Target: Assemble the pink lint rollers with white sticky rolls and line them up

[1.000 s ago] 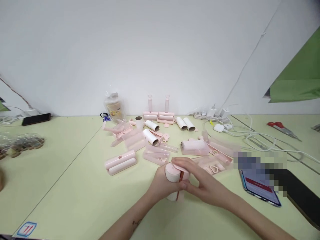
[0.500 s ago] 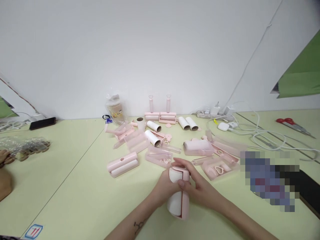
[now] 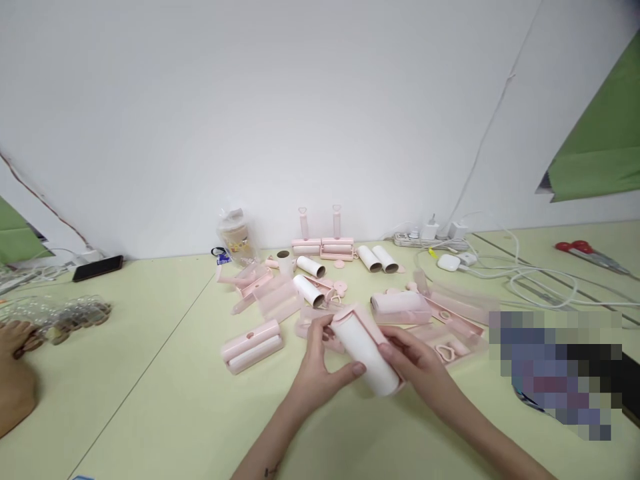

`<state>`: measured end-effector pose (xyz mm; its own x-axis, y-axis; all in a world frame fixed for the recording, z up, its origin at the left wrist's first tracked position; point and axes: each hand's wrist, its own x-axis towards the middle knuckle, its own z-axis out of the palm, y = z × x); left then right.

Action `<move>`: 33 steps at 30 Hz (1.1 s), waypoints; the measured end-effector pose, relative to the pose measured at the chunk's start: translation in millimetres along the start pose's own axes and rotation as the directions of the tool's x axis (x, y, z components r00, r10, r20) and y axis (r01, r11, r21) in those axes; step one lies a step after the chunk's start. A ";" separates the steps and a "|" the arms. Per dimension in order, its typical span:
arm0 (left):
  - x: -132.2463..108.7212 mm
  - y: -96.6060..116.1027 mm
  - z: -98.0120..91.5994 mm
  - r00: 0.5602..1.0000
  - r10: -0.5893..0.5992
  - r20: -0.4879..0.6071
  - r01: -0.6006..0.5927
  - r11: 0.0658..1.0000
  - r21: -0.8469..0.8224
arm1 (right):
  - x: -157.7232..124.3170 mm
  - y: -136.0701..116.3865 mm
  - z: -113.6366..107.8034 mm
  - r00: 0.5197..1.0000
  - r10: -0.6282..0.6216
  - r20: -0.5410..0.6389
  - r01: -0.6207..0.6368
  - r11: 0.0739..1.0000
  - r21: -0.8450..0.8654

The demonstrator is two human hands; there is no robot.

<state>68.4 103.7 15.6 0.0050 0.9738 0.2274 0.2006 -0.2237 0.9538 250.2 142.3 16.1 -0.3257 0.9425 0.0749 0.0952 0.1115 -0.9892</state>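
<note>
Holding a tilted roller [image 3: 366, 353] between hands [image 3: 423, 363], left thumb [image 3: 347, 377] spread wide.

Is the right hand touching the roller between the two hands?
Touching: the head view shows the right hand holding the roller, thumb laid against its side with no visible gap.

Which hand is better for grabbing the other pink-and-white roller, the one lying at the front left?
Probably the left hand: it's nearer that lying roller and its thumb is spread wide, while the right hand grips the held roller by its pink side.
</note>
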 end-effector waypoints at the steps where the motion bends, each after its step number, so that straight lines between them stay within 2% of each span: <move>1: 1.4 0.7 -4.6 0.998 0.063 -0.001 -0.062 0.985 0.164 | 2.4 -3.5 -6.7 0.994 -0.037 -0.102 0.037 0.999 0.001; 3: 6.0 1.0 -11.8 0.988 0.155 0.013 -0.144 0.877 0.458 | 6.7 -12.1 -21.5 0.931 -0.110 -0.349 0.112 0.994 -0.016; 5: 11.3 -1.8 -15.9 0.980 0.195 0.044 -0.171 0.702 0.691 | 9.2 -20.3 -34.8 0.825 -0.143 -0.547 0.160 0.987 -0.017; 7: 15.0 -7.2 -17.4 0.979 0.189 0.082 -0.174 0.547 0.819 | 10.1 -25.8 -43.5 0.755 -0.139 -0.641 0.181 0.983 0.000; 9: 15.4 -12.4 -17.1 0.980 0.151 0.126 -0.185 0.487 0.853 | 10.0 -27.3 -46.8 0.732 -0.134 -0.668 0.195 0.981 0.017; 13: 12.2 -9.1 -17.3 0.977 0.095 0.188 -0.211 0.500 0.840 | 9.1 -23.7 -44.0 0.754 -0.087 -0.651 0.165 0.984 0.059; 16: 22.2 8.6 -27.2 0.979 -0.007 0.202 -0.179 0.433 0.883 | 7.2 -22.9 -39.8 0.786 -0.078 -0.613 0.131 0.991 0.041; 18: 38.8 22.2 -41.5 0.979 -0.104 0.176 -0.131 0.341 0.931 | 5.7 -24.5 -37.1 0.797 -0.081 -0.599 0.118 0.993 0.022; 21: 70.7 33.6 -69.9 0.978 -0.202 0.059 -0.013 0.224 0.975 | 4.1 -27.4 -33.3 0.798 -0.081 -0.597 0.113 0.993 0.017; 23: 88.6 32.1 -87.0 0.954 -0.300 -0.002 0.053 0.161 0.986 | 3.8 -27.3 -32.0 0.799 -0.090 -0.595 0.126 0.992 0.019; 26: 102.3 23.5 -101.0 0.909 -0.416 0.008 0.057 0.143 0.988 | 4.0 -23.5 -32.5 0.809 -0.114 -0.577 0.157 0.987 0.025; 29: 100.2 24.4 -102.2 0.930 -0.362 0.062 0.004 0.179 0.984 | 4.4 -18.6 -34.4 0.828 -0.141 -0.543 0.175 0.985 0.012; 33: 77.9 51.5 -92.8 0.981 -0.164 0.103 -0.057 0.263 0.963 | 5.4 -17.3 -34.6 0.838 -0.143 -0.526 0.173 0.985 0.008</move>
<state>-11.8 164.2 100.6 0.0730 0.9962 0.0465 0.9960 -0.0753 0.0489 279.4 156.4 37.9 0.2081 0.9399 0.2707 0.0296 0.2706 -0.9622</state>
